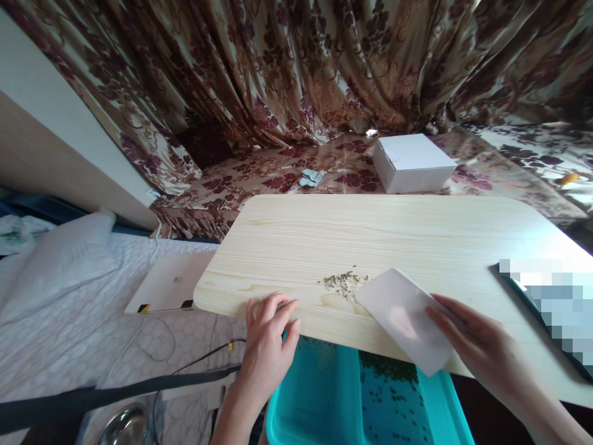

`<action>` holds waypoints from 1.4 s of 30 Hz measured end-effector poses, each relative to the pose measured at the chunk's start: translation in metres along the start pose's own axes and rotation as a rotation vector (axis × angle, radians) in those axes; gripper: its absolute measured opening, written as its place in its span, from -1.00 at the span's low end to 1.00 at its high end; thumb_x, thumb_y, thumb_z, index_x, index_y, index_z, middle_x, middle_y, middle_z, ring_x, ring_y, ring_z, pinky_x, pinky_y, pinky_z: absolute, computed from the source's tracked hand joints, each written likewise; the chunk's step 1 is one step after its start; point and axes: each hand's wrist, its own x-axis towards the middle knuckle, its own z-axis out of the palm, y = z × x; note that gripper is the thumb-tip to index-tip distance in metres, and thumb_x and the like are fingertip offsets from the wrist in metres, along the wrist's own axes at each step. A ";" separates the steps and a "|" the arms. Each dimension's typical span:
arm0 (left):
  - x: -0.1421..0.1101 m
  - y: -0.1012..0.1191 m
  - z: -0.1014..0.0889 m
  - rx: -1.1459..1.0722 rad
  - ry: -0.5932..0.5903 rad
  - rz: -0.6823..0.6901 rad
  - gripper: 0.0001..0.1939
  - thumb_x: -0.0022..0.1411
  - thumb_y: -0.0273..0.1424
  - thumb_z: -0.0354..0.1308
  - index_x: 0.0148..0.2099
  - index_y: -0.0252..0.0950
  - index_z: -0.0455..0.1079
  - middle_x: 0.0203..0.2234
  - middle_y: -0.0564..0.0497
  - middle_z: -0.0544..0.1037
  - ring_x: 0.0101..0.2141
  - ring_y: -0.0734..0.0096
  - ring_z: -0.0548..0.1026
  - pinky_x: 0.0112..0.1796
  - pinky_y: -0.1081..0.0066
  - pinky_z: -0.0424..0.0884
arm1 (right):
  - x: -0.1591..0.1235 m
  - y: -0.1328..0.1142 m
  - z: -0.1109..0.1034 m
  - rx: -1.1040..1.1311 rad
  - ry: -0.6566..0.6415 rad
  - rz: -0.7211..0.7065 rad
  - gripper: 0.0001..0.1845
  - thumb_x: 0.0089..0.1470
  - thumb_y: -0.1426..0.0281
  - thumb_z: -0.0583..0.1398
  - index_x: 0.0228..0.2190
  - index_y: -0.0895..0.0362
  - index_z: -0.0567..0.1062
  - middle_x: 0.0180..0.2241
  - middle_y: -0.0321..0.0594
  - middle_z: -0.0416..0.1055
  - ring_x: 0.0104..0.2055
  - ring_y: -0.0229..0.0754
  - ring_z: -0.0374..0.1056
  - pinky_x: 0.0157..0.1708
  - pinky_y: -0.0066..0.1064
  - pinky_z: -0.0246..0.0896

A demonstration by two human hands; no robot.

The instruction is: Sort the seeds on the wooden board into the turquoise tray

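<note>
My right hand (482, 346) grips a stiff white card (407, 321) by its right edge. The card is tilted, and its far left corner touches the tabletop beside a small scattered heap of brownish, seed-like bits (343, 284). To the left of the heap, my left hand (273, 334) rests its fingertips on the front edge of the pale wooden table (370, 228). Its fingers are bent and slightly apart, holding nothing. Below the edge, between my hands, sits a teal two-compartment bin (361, 395). Dark green bits lie in its right compartment, with finer bits in the left one.
A white box (414, 164) and a small folded pale cloth (311, 178) lie on the floral-covered ledge behind the table. A dark-edged device (542, 315) is at the right. On the left are a bed with a white pillow (69, 253), cables and a metal bowl (125, 426).
</note>
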 end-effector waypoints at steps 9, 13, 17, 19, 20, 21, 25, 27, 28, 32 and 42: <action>0.000 0.001 -0.002 -0.003 -0.017 -0.004 -0.69 0.39 -0.45 0.05 0.09 -0.15 0.50 0.03 -0.11 0.55 0.09 0.08 0.50 0.30 -0.30 0.00 | -0.008 -0.019 0.017 0.207 -0.181 0.088 -0.50 -0.14 -0.07 0.32 -0.37 0.10 0.68 -0.43 -0.09 0.67 -0.48 0.01 0.56 -0.64 -0.41 0.43; 0.002 0.004 -0.006 0.003 -0.019 -0.013 -0.69 0.39 -0.45 0.06 0.08 -0.16 0.51 0.02 -0.10 0.55 0.08 0.11 0.51 0.32 -0.24 0.01 | -0.018 -0.024 0.023 0.217 -0.344 0.037 -0.48 0.00 -0.06 0.26 -0.28 0.12 0.68 -0.41 -0.11 0.67 -0.46 0.01 0.57 -0.62 -0.40 0.45; 0.002 0.005 -0.006 -0.004 -0.040 -0.010 -0.68 0.39 -0.45 0.04 0.10 -0.16 0.50 0.03 -0.11 0.54 0.09 0.10 0.50 0.32 -0.27 0.00 | -0.039 -0.037 0.029 0.193 -0.449 0.000 -0.53 0.16 0.01 0.19 -0.21 0.10 0.68 -0.40 -0.19 0.68 -0.45 -0.06 0.57 -0.56 -0.44 0.47; 0.002 0.004 -0.005 -0.005 -0.036 -0.006 -0.68 0.40 -0.45 0.04 0.11 -0.17 0.49 0.03 -0.12 0.54 0.09 0.09 0.50 0.32 -0.27 -0.01 | -0.045 -0.040 0.029 0.165 -0.413 -0.034 -0.56 0.18 0.03 0.19 -0.22 0.08 0.69 -0.42 -0.22 0.68 -0.47 -0.09 0.56 -0.56 -0.47 0.47; 0.002 0.004 -0.005 -0.005 -0.031 -0.004 -0.68 0.40 -0.45 0.04 0.10 -0.17 0.49 0.03 -0.12 0.54 0.09 0.10 0.50 0.32 -0.26 -0.01 | -0.046 -0.040 0.026 0.146 -0.381 -0.052 -0.58 0.18 0.04 0.19 -0.23 0.06 0.69 -0.41 -0.23 0.68 -0.47 -0.09 0.57 -0.55 -0.48 0.47; 0.002 0.004 -0.005 -0.005 -0.027 -0.003 -0.69 0.40 -0.45 0.04 0.10 -0.17 0.49 0.03 -0.12 0.54 0.09 0.10 0.50 0.32 -0.26 -0.01 | -0.045 -0.038 0.022 0.127 -0.345 -0.076 -0.59 0.16 0.04 0.20 -0.24 0.06 0.70 -0.40 -0.23 0.69 -0.47 -0.09 0.58 -0.56 -0.48 0.47; 0.002 0.002 -0.004 -0.006 -0.027 0.000 -0.68 0.40 -0.46 0.04 0.10 -0.17 0.49 0.04 -0.12 0.54 0.10 0.09 0.49 0.31 -0.27 -0.01 | -0.027 -0.027 -0.002 0.001 -0.172 -0.222 -0.63 0.12 0.10 0.22 -0.21 0.03 0.69 -0.36 -0.23 0.70 -0.51 -0.05 0.60 -0.61 -0.43 0.49; 0.003 0.001 -0.003 -0.007 -0.026 -0.002 -0.68 0.39 -0.46 0.04 0.10 -0.16 0.49 0.04 -0.12 0.54 0.10 0.10 0.49 0.32 -0.26 -0.01 | -0.017 -0.026 -0.012 -0.072 -0.072 -0.294 -0.62 0.15 0.11 0.20 -0.18 0.04 0.69 -0.31 -0.19 0.70 -0.46 -0.02 0.62 -0.56 -0.40 0.53; 0.003 0.001 -0.003 -0.007 -0.024 -0.003 -0.68 0.39 -0.46 0.04 0.10 -0.16 0.49 0.04 -0.12 0.54 0.10 0.10 0.49 0.32 -0.25 -0.01 | -0.013 -0.028 -0.015 -0.100 -0.051 -0.326 -0.62 0.16 0.11 0.19 -0.16 0.05 0.68 -0.27 -0.17 0.70 -0.42 0.00 0.63 -0.52 -0.38 0.55; 0.001 0.000 -0.002 0.004 -0.012 0.002 -0.67 0.38 -0.46 0.05 0.10 -0.14 0.49 0.05 -0.10 0.54 0.11 0.10 0.49 0.32 -0.24 0.00 | -0.005 -0.043 -0.012 -0.133 -0.077 -0.373 -0.62 0.20 0.14 0.16 -0.17 0.07 0.67 -0.27 -0.14 0.70 -0.42 -0.03 0.62 -0.45 -0.35 0.56; 0.001 -0.001 -0.002 -0.002 -0.028 -0.012 -0.67 0.39 -0.44 0.04 0.11 -0.15 0.50 0.06 -0.12 0.54 0.12 0.10 0.48 0.33 -0.22 -0.04 | 0.003 -0.042 -0.001 -0.177 -0.095 -0.356 -0.60 0.21 0.13 0.12 -0.15 0.04 0.66 -0.35 -0.19 0.69 -0.64 -0.14 0.49 -0.54 -0.33 0.46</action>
